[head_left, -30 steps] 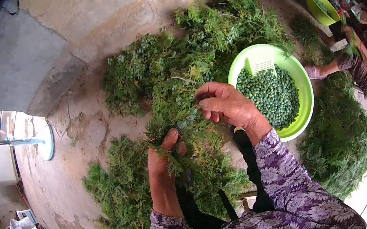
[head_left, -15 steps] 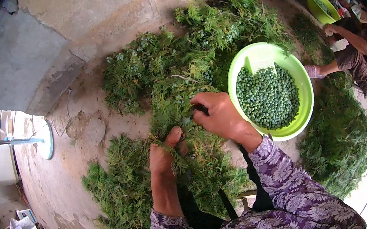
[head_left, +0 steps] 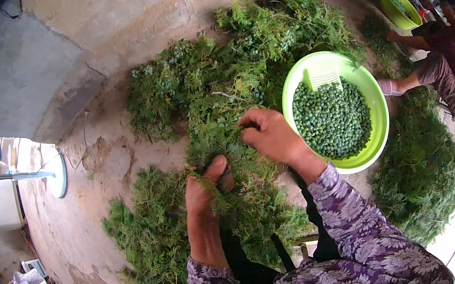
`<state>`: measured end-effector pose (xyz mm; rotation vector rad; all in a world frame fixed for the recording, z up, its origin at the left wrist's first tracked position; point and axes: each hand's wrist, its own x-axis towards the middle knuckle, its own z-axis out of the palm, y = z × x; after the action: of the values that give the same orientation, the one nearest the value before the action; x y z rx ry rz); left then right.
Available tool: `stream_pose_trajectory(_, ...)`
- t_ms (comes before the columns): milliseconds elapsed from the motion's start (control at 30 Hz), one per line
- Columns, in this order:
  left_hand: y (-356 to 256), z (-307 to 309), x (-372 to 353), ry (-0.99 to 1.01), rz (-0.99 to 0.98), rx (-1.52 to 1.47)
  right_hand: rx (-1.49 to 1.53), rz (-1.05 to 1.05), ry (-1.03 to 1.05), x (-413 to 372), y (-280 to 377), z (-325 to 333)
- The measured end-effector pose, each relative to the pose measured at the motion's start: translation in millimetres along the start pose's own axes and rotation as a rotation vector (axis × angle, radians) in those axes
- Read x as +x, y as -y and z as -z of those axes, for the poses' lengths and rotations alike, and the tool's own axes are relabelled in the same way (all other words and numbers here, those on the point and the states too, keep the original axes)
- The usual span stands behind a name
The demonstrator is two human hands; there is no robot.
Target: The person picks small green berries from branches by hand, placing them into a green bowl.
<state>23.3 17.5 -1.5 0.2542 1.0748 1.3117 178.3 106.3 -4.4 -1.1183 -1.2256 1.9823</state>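
My left hand grips the stem end of a green conifer branch, thumb on top. My right hand is closed on the same branch a little farther up, fingers pinched into the sprigs with small blue-green berries. Just right of that hand stands a lime-green basin filled with several round green berries and a pale green scoop lying at its far side.
Heaps of cut green branches cover the concrete floor ahead, left and right. Another person sits at the far right beside a second green basin. A white fan stands at left.
My right hand dropped from a raised spot onto the branch and now pinches the sprigs closer to my left hand. The person at right lowered an arm.
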Motion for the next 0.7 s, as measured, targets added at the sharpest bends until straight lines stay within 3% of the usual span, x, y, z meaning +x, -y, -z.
stream_pose_trajectory(67, -5.8, -12.0, -4.8, -0.059, -0.03, 0.142, -0.752, 0.572, -0.237, 3.4, -9.5, -6.9)
stream_pose_trajectory(100, -9.4, -13.4, -7.4, -0.058, -0.03, 0.146, -0.749, 0.573, -0.24, 1.2, -3.0, -2.0)
stream_pose_trajectory(167, -15.3, -10.4, -12.7, -0.125, 0.032, -0.011, 0.552, -0.146, 0.288, -8.4, 18.5, 9.9)
stream_pose_trajectory(233, -13.0, 0.3, -9.1, -0.07, 0.049, -0.048, 0.545, -0.168, 0.283, -11.3, 21.3, 6.2)
stream_pose_trajectory(300, -12.6, 1.3, -8.2, -0.01, 0.07, -0.081, -0.462, 0.212, -0.021, -7.6, 16.5, 1.9)
stream_pose_trajectory(333, -14.1, -3.6, -8.9, -0.029, 0.035, 0.054, -0.75, 0.535, -0.155, -2.1, 4.7, -4.4)
stream_pose_trajectory(367, -15.3, -8.3, -9.7, -0.049, -0.001, 0.19, -0.751, 0.535, -0.155, -1.2, -3.2, -4.9)
stream_pose_trajectory(433, -17.1, -15.8, -11.5, -0.087, -0.02, 0.151, -0.811, 0.51, -0.22, -3.2, -3.5, -10.1)
stream_pose_trajectory(500, -15.1, -14.7, -12.3, -0.128, -0.038, 0.112, -0.705, 0.567, -0.234, -2.0, 2.5, -4.7)
stream_pose_trajectory(567, -8.0, -2.4, -11.4, -0.184, -0.018, 0.037, 0.501, -0.088, 0.15, -7.8, 17.1, 13.9)
stream_pose_trajectory(700, -7.2, 15.9, -16.6, -0.068, -0.038, -0.271, 0.609, 0.077, -0.021, -7.7, 20.6, 38.7)
